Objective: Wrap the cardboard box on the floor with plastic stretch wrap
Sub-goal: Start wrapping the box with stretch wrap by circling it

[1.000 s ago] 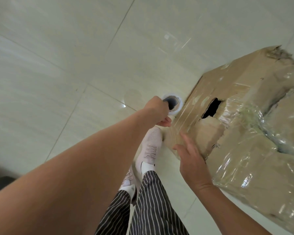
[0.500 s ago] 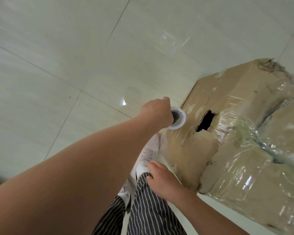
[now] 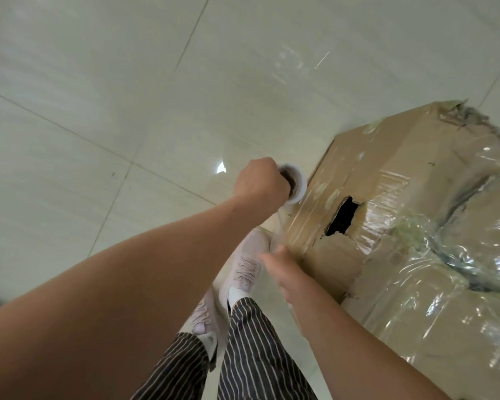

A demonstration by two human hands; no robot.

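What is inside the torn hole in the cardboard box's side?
Only darkness shows inside the hole in the box; any contents are hidden.

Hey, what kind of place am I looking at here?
Indoors, probably a home or small storeroom; hard to say which. Glossy pale floor tiles reflect a light, a battered cardboard box sits directly on them, and the left hand grips a stretch wrap roll.

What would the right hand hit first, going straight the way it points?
Likely the film strip stretched from the roll to the box corner, just ahead of the right hand. The hand is blurred and depth is unclear.
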